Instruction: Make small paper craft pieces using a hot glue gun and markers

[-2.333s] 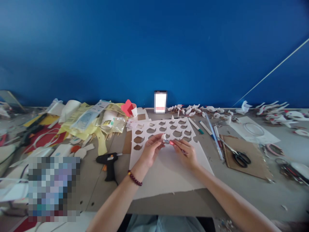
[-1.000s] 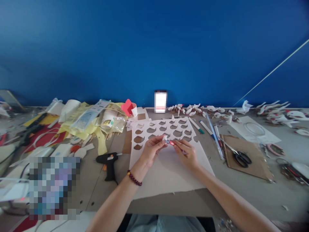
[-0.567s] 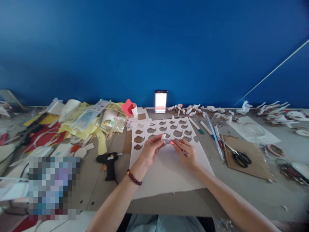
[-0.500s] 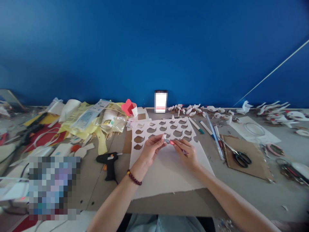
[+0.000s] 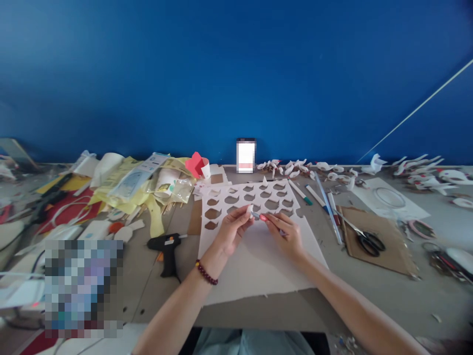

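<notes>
My left hand (image 5: 232, 226) is closed, its thumb and fingertips pinching a small white piece (image 5: 250, 209). In my right hand (image 5: 286, 230), also closed, is a slim pen-like tool (image 5: 262, 217) with a red part and a greyish end. That end points left and meets or nearly meets the white piece; whether they touch I cannot tell. Both hands are above a white foam or card sheet (image 5: 254, 276) whose far half has rows of fish- or bird-shaped holes cut out. The fingers hide much of the white piece.
A black glue gun (image 5: 168, 251) lies left of the sheet. Scissors (image 5: 369, 242) rest on cardboard (image 5: 388, 264) at right, near markers (image 5: 301, 192). Several small white birds (image 5: 325, 166) line the back edge. A lit phone (image 5: 246, 155) stands against the blue wall. Packets (image 5: 140, 172) pile up left.
</notes>
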Demonstrator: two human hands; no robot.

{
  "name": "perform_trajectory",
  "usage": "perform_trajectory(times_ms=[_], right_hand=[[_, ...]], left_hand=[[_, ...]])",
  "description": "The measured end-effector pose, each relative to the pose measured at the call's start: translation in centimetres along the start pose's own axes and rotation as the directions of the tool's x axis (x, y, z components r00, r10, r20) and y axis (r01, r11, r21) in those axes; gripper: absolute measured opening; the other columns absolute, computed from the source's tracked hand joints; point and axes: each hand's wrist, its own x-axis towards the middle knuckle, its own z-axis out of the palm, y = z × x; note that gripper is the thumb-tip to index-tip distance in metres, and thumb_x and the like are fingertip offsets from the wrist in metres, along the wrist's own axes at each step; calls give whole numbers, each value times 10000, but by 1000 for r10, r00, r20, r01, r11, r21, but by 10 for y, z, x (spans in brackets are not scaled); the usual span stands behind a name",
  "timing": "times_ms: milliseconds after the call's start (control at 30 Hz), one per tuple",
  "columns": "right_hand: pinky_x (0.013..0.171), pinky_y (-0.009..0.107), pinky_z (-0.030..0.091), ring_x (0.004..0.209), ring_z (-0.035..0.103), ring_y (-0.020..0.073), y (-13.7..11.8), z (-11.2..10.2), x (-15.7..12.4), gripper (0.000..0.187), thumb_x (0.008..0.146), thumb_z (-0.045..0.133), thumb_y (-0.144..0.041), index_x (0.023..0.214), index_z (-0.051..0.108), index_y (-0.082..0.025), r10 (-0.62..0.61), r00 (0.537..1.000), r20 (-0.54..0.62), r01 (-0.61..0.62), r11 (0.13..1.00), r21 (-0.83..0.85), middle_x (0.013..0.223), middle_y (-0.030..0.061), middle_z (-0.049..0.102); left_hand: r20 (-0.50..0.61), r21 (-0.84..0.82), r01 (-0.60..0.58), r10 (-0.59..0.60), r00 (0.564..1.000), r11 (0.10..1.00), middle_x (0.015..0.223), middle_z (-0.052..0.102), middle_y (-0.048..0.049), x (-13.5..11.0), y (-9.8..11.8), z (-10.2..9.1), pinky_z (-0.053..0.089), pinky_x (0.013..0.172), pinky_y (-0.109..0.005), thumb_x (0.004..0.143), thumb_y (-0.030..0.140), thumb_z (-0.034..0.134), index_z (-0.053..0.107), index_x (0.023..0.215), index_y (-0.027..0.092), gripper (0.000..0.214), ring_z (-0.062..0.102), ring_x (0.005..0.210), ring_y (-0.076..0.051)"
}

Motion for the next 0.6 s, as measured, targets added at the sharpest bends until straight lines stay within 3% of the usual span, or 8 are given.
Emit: perform_trajectory(times_ms=[600], right_hand=[[504, 210, 473, 668, 592, 131, 2, 1, -2, 257, 897, 486, -269, 1004, 707, -190, 7, 1000, -9, -7, 1000, -9, 803, 69, 638]], left_hand=[[-14, 117, 6, -5, 1000, 993, 710, 694, -6, -3, 1, 6, 505, 711, -234, 501, 209, 845, 722, 804, 165, 330, 620, 646, -97]])
